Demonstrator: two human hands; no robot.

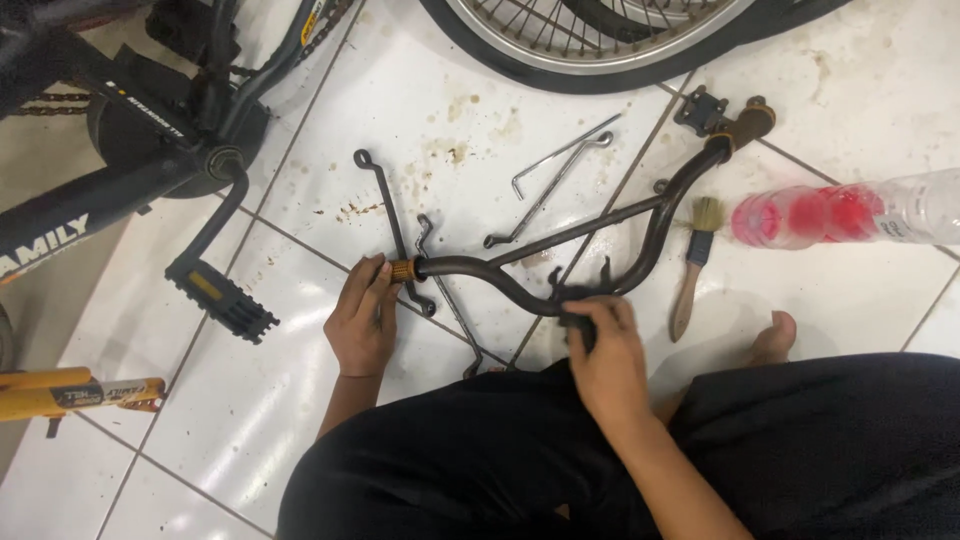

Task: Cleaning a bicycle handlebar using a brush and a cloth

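Handlebar (600, 235), dark and curved, is held low over the tiled floor (330, 160). Left hand (362, 318) is closed around its rusty orange end; right hand (605, 360) is wrapped tight at the central clamp. Judged risk: the free far end could swing into the brush (692, 265) or the pink-filled bottle (840, 212) just beyond the right hand if grip slackens. Loose rods (385, 215) lie beyond the left hand. Floor is stained; bicycle pedal (222, 298) and wheel (600, 40) lie farther out.
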